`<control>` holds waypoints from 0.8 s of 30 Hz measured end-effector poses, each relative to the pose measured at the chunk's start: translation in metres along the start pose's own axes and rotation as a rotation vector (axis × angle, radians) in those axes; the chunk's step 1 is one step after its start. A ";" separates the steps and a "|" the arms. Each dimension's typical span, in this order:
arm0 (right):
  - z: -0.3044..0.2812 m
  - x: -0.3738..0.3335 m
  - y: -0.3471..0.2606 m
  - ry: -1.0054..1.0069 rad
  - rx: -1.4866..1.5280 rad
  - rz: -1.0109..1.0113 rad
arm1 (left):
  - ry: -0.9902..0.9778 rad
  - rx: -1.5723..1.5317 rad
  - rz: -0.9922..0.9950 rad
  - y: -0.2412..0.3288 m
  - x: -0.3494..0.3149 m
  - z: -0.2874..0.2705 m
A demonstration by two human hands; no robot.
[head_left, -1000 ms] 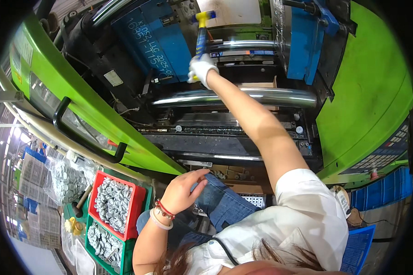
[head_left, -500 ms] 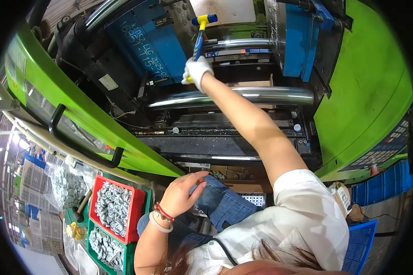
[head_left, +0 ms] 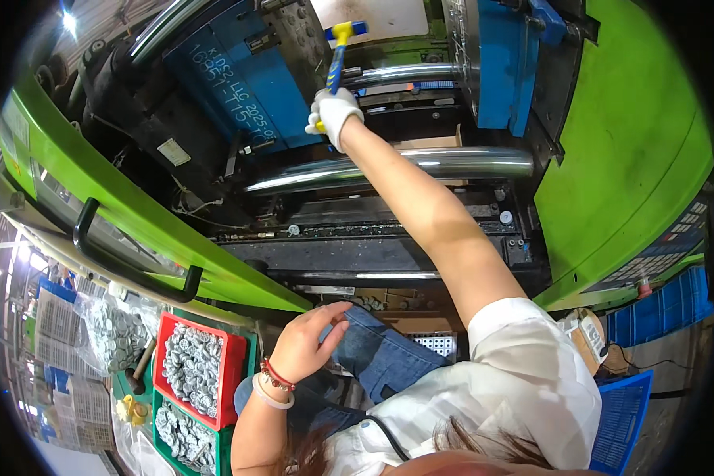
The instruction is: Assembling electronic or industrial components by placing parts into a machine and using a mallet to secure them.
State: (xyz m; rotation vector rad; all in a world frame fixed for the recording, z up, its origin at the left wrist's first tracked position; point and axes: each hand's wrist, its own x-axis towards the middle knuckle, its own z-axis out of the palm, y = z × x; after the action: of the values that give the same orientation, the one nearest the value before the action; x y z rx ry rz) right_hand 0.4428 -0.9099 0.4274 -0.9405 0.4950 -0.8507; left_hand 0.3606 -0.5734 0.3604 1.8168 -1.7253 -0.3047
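My right hand [head_left: 335,117], in a white glove, grips the handle of a mallet [head_left: 338,62] with a yellow and blue head. My right arm reaches far into a machine, over a thick shiny metal bar [head_left: 484,162]. The mallet's head is up, beside the grey metal face [head_left: 300,40] of a blue mould block [head_left: 250,83]; whether it touches that face I cannot tell. My bare left hand [head_left: 305,341] holds nothing. It hovers above or rests near my knee, fingers loosely stretched and thumb apart, with bracelets on the wrist.
A second blue block [head_left: 500,71] stands right of the opening. Green machine panels [head_left: 623,151] flank both sides, the left with a black handle [head_left: 87,226]. At lower left are a red bin [head_left: 232,373] and a green bin [head_left: 224,440] of small grey parts, plus a hammer [head_left: 137,377].
The view has turned slightly, so the machine and bins sit a little farther left. Both hands keep nearly the same pose, and the mallet stays in my right hand.
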 end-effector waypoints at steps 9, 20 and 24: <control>0.019 0.032 0.048 -0.095 -0.106 -0.030 | -0.006 -0.031 -0.026 -0.005 0.001 0.002; -0.047 0.030 -0.047 0.027 0.130 -0.263 | 1.411 0.099 -0.099 -0.020 -0.015 -0.159; -0.010 0.044 -0.059 0.098 0.280 -0.313 | 1.096 -0.583 -0.063 -0.041 -0.005 -0.146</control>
State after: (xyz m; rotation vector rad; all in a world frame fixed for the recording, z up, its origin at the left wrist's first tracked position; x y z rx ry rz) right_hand 0.4375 -0.9693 0.4725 -0.7282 0.3047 -1.2203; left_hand 0.4744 -0.5310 0.4513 1.2008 -0.6991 0.1561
